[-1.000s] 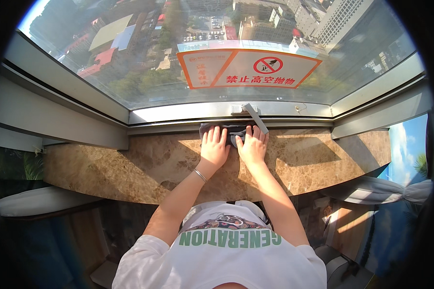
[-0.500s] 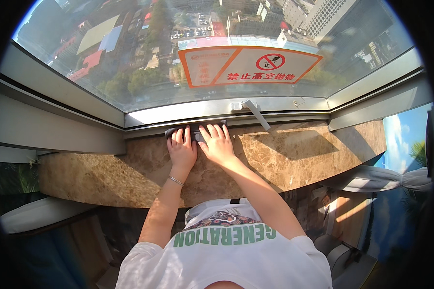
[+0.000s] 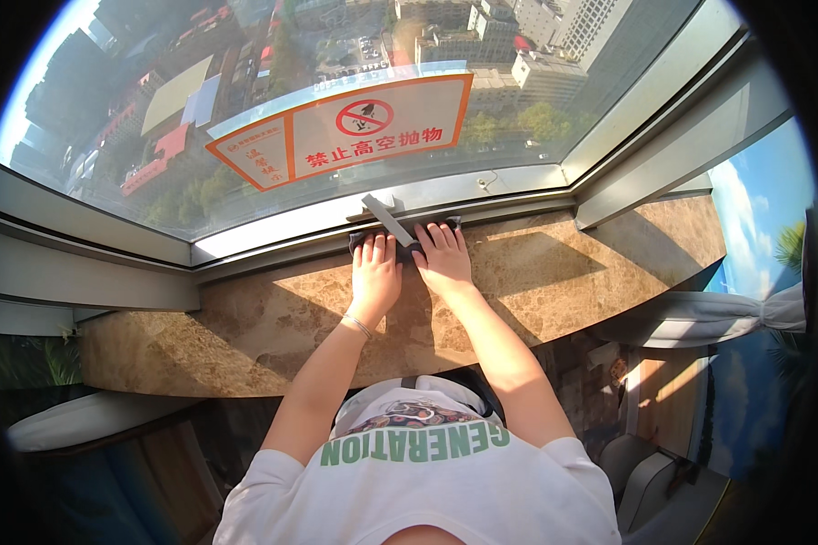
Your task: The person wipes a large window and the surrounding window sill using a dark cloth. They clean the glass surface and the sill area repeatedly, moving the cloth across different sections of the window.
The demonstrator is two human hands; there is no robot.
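Both my hands lie side by side on a dark grey cloth (image 3: 407,255), at the seam where the stone sill (image 3: 273,313) meets the lower window frame (image 3: 291,234). My left hand (image 3: 375,272) wears a thin bracelet at the wrist. Its fingers bend over the cloth's left part. Next to it, my right hand (image 3: 444,262) presses on the right part, fingers slightly apart. Only the cloth's edges and a bit between the hands show. The grey window handle (image 3: 386,221) slants down between my hands, its end close to the fingers.
Behind the frame is a large glass pane with an orange-bordered warning sticker (image 3: 345,130); buildings lie far below. Grey side frames (image 3: 677,150) flank the curved sill. A tied white curtain (image 3: 718,313) hangs at the right, with wooden furniture (image 3: 663,395) below it.
My hands and the cloth have slid right along the lower frame, from left of the handle to just under it. The view has also turned a little.
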